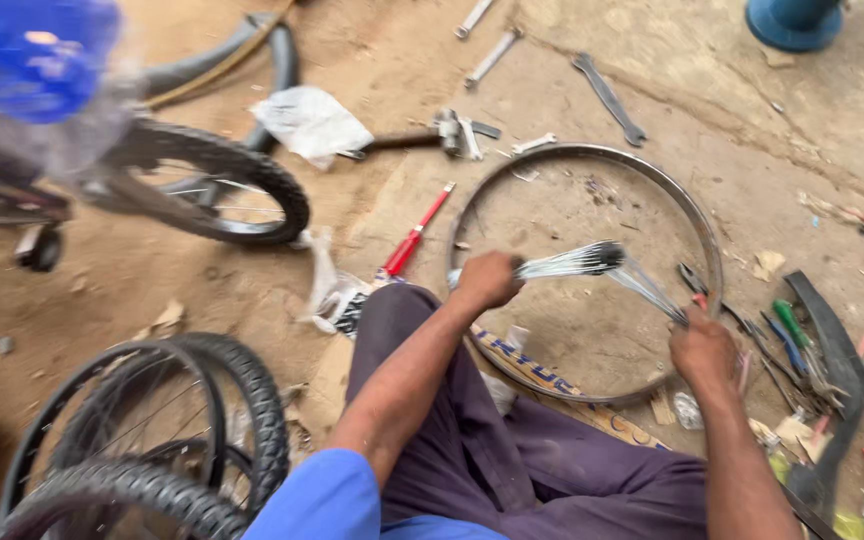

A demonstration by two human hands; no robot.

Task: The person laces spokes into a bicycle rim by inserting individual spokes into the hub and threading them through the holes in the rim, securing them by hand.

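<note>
My left hand (pixel 487 279) is closed around a bundle of shiny metal spokes (pixel 572 262) that points to the right over a bare metal bicycle rim (pixel 709 245) lying on the dirt floor. My right hand (pixel 702 350) grips a smaller bunch of spokes (pixel 647 288) slanting up to the left toward the big bundle's end. Both hands hover above the rim's inside, over my knee in purple trousers (pixel 422 350).
A red-handled screwdriver (pixel 414 237) lies left of the rim. Wrenches (pixel 607 97) and a hammer (pixel 422 137) lie beyond it. A small bicycle wheel (pixel 222 185) stands at upper left, tyred wheels (pixel 152 440) at lower left. Pliers and green-handled tools (pixel 787 325) sit right of the rim.
</note>
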